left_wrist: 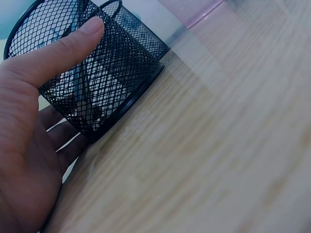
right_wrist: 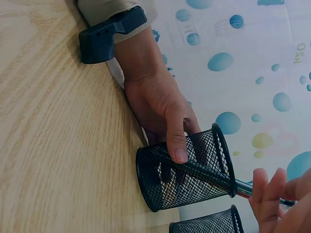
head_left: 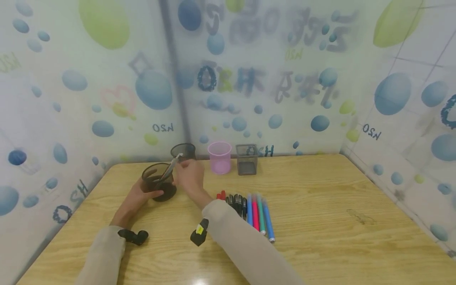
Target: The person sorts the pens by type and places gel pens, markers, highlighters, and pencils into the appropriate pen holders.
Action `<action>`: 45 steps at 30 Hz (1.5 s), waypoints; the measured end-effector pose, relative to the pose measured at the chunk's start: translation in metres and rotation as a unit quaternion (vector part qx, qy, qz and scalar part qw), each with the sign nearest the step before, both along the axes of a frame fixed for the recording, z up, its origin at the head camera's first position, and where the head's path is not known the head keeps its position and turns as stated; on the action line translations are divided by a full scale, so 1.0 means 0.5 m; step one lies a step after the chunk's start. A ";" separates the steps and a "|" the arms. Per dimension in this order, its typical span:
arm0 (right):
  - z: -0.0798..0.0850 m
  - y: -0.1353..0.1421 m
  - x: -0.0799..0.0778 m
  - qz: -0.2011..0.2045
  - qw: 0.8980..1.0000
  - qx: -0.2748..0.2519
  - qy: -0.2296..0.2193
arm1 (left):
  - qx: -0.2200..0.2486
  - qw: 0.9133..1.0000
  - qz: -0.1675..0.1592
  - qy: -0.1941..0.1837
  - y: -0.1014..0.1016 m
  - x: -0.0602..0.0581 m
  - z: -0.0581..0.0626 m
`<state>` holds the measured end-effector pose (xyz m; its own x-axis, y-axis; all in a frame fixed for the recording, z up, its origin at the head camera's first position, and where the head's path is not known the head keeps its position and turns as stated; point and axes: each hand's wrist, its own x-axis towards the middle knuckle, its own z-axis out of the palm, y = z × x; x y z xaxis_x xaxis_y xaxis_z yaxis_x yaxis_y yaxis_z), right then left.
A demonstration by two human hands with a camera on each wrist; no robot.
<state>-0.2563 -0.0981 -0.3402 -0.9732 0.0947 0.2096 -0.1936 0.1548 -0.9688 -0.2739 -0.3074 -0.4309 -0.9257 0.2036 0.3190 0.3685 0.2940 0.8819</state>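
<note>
My left hand (head_left: 140, 194) grips a round black mesh pen holder (head_left: 169, 190), tilted above or on the table at the left. In the left wrist view its thumb (left_wrist: 63, 53) lies across the mesh (left_wrist: 116, 73), with the other fingers around the far side. A bundle of slim pens (head_left: 170, 168) slants out of the holder's mouth. My right hand (head_left: 191, 176) holds this bundle near its upper part; in the right wrist view the fingers (right_wrist: 265, 194) curl by the pens (right_wrist: 243, 188), whose lower ends are inside the mesh.
Behind stand another black mesh holder (head_left: 183, 152), a pink cup-shaped holder (head_left: 220, 160) and a square grey holder (head_left: 247, 160). Red pens (head_left: 223, 194), black pens (head_left: 238, 202) and colored markers (head_left: 255, 213) lie in a row on the wooden table (head_left: 320, 221). Patterned walls enclose the back and sides.
</note>
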 end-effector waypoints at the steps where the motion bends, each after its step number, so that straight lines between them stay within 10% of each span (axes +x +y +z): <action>1: -0.004 0.004 0.001 0.001 1.000 0.001 -0.001 | 0.000 1.000 0.000 0.001 0.001 0.000 0.000; 9: -0.019 0.047 0.028 0.040 0.998 -0.049 0.003 | 0.032 0.999 -0.028 0.013 -0.006 -0.004 -0.006; 20: -0.032 0.144 0.059 0.096 0.994 -0.049 0.012 | -0.024 0.999 0.029 -0.009 0.007 0.012 0.007; 30: -0.044 0.232 0.083 0.091 0.996 0.025 -0.002 | -0.027 0.985 0.163 -0.053 0.051 0.023 0.005; 38: -0.063 0.260 0.103 0.095 0.992 0.065 -0.059 | -0.019 0.947 0.318 -0.044 0.119 0.039 0.005; 45: -0.080 0.257 0.107 0.115 0.979 0.140 -0.088 | -0.028 0.928 0.371 -0.018 0.151 0.040 0.011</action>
